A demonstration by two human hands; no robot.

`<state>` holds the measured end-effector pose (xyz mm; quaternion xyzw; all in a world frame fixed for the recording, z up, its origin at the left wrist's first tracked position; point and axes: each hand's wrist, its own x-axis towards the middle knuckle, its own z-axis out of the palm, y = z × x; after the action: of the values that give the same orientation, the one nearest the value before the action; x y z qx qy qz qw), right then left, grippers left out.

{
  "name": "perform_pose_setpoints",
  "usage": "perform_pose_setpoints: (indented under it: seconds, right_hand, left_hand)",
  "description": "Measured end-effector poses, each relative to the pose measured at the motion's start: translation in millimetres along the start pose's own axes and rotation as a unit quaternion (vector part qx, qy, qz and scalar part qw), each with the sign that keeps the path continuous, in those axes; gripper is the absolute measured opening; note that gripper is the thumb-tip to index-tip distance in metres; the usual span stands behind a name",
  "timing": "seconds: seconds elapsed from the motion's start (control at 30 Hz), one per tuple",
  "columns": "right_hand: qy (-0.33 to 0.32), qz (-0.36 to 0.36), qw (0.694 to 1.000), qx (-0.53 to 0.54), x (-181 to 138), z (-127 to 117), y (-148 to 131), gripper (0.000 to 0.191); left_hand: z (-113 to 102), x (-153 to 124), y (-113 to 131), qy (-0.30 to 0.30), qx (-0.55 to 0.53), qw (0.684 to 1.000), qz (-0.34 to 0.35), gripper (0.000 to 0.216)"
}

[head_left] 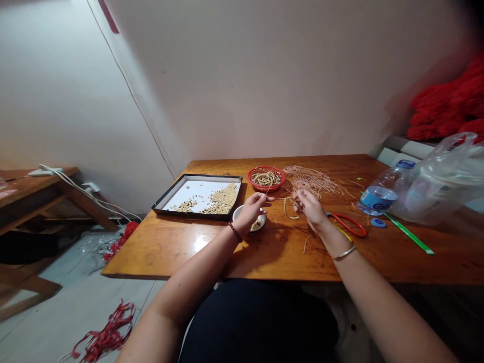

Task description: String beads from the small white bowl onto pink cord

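Note:
My left hand hovers over a small white bowl of beads, fingers pinched on a thin needle or cord end that points right. My right hand is closed on a partly beaded string that hangs in a loop between the two hands. Both hands are above the wooden table. A red basket of strung beads stands just behind them. A heap of pinkish cords lies behind my right hand.
A black tray with loose tan beads sits at the left. Red-handled scissors, a lying water bottle, its blue cap, a green stick and a clear plastic bag lie at the right. Red cord scraps litter the floor.

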<state>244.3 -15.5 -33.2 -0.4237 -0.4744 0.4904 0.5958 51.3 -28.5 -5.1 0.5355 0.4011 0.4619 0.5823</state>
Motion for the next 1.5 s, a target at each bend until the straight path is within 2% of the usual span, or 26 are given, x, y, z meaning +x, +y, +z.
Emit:
perform_pose_setpoints:
  seconds: [0.43,0.63,0.83,1.03,1.23,1.5]
  right_hand:
    - [0.016,0.013,1.0,-0.005,3.9,-3.6,0.7,0.048]
    - [0.006,0.034,0.999,-0.029,6.5,-2.1,5.8,0.046]
    - [0.044,-0.029,0.997,-0.049,10.5,-0.2,8.1,0.041]
    - [-0.051,0.037,0.994,0.088,-0.6,-3.4,-7.7,0.032]
    - [-0.104,0.057,0.988,0.096,-5.9,-4.8,-13.8,0.028]
    - [-0.152,0.05,0.978,0.131,-11.6,0.0,-16.1,0.026]
  left_hand:
    - [0.8,-2.8,3.4,-0.032,0.037,0.999,0.023,0.033]
    - [-0.1,-5.8,10.1,-0.099,0.017,0.994,0.05,0.033]
    - [-1.8,0.8,5.5,-0.05,0.073,0.995,0.047,0.038]
    - [-2.0,3.2,3.6,-0.03,0.103,0.993,0.048,0.039]
    - [0.0,2.6,2.1,-0.012,0.095,0.995,0.037,0.041]
    - [-1.1,4.5,-1.5,0.036,0.095,0.991,0.082,0.036]
